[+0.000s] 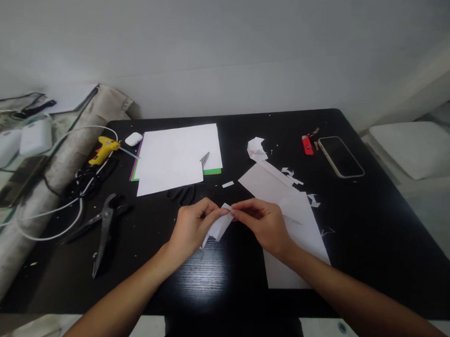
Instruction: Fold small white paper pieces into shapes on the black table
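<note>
Between my two hands, above the black table (241, 298), is a small folded piece of white paper (219, 228). My left hand (192, 224) pinches it from the left, thumb along its upper edge. At its upper right corner, the fingertips of my right hand (265, 224) pinch together on the same paper. Under and beyond my right forearm lie white paper sheets (299, 261), with narrow cut strips (277, 173) and a crumpled paper piece (257, 148) behind them. Scissors (182, 192) rest left of my hands, partly covered by paper, their blade tips showing on top.
A stack of white and coloured sheets (173, 156) lies at the back left. Left of it are a yellow glue gun (103, 151), a white case (134, 138), cables and pliers (106, 223). A red lighter (307, 145) and a phone (341, 156) lie at the back right.
</note>
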A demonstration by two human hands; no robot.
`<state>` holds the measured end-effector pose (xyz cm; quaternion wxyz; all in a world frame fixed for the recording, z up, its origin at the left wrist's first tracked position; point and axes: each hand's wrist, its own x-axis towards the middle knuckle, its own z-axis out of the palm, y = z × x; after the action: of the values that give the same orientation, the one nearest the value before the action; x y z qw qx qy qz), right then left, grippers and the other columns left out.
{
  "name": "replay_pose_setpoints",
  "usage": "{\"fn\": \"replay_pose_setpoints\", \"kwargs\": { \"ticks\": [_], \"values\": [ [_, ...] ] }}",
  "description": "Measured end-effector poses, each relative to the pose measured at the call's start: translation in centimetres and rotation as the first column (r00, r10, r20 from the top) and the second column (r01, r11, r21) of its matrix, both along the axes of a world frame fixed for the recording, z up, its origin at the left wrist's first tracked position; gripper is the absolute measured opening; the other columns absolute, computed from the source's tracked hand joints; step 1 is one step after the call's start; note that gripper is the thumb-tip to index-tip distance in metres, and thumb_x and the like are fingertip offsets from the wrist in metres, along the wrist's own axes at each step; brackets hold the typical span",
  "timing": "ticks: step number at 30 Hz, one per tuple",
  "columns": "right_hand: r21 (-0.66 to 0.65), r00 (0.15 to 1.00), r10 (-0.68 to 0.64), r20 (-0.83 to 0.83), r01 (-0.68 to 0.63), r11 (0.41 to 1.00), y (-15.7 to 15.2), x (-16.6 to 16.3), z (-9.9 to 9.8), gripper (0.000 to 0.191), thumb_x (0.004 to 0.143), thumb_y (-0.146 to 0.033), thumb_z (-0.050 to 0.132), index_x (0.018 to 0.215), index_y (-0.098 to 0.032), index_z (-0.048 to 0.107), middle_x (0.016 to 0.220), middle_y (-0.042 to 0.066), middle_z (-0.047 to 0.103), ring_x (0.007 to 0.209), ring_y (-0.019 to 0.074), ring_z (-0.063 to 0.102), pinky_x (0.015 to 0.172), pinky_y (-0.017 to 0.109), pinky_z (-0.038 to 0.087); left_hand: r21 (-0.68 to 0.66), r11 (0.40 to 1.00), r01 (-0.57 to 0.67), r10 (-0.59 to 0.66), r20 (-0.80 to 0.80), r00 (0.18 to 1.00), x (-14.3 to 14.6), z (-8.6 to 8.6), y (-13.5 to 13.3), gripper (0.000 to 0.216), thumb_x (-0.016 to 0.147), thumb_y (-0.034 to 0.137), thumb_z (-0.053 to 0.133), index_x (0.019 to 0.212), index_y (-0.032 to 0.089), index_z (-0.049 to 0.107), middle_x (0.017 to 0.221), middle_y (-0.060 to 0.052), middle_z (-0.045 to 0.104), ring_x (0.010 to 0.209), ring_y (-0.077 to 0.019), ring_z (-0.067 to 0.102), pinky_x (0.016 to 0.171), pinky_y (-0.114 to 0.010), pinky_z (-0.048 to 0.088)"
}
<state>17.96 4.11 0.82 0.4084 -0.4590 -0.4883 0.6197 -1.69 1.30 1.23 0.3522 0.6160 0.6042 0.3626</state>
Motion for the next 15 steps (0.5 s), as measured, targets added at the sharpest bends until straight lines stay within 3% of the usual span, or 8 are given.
{"fn": "replay_pose_setpoints", "kwargs": {
  "ticks": [6, 11, 15],
  "values": [
    [0.003, 1.000, -0.013, 0.002, 0.013, 1.000, 0.03, 0.07, 0.05, 0.017, 0.074, -0.036, 0.089, 0.084, -0.025, 0.082, 0.079, 0.002, 0.080, 0.076, 0.0206, 0.075, 0.080, 0.039, 0.063, 0.018, 1.000, 0.021, -0.021, -0.038, 0.999, -0.01, 0.04, 0.04, 0.032, 0.095, 0.045, 0.068, 0.078, 0.018, 0.068, 0.060, 0.004, 0.059, 0.054, -0.0102, 0.051, 0.052, -0.021, 0.038],
    [0.011, 1.000, 0.017, -0.005, -0.017, 1.000, 0.10, 0.01, -0.03, 0.017, 0.076, -0.036, 0.088, 0.085, -0.024, 0.081, 0.084, 0.003, 0.080, 0.080, 0.0208, 0.075, 0.079, 0.038, 0.062, 0.092, 0.992, 0.090, -0.091, 0.007, 0.996, 0.10, 0.00, 0.13, 0.017, 0.099, 0.034, 0.066, 0.100, 0.020, 0.074, 0.091, -0.003, 0.077, 0.077, -0.0148, 0.068, 0.071, -0.024, 0.050],
    [0.029, 0.999, 0.039, -0.007, -0.039, 0.999, 0.14, -0.05, -0.19, 0.015, 0.078, -0.035, 0.086, 0.086, -0.024, 0.080, 0.085, 0.002, 0.080, 0.082, 0.0197, 0.075, 0.079, 0.035, 0.061, 0.115, 0.990, 0.087, -0.086, -0.010, 0.996, 0.10, -0.08, 0.09, 0.017, 0.098, 0.033, 0.067, 0.094, 0.019, 0.076, 0.086, -0.003, 0.077, 0.073, -0.0148, 0.068, 0.069, -0.025, 0.050]
  ]
}}
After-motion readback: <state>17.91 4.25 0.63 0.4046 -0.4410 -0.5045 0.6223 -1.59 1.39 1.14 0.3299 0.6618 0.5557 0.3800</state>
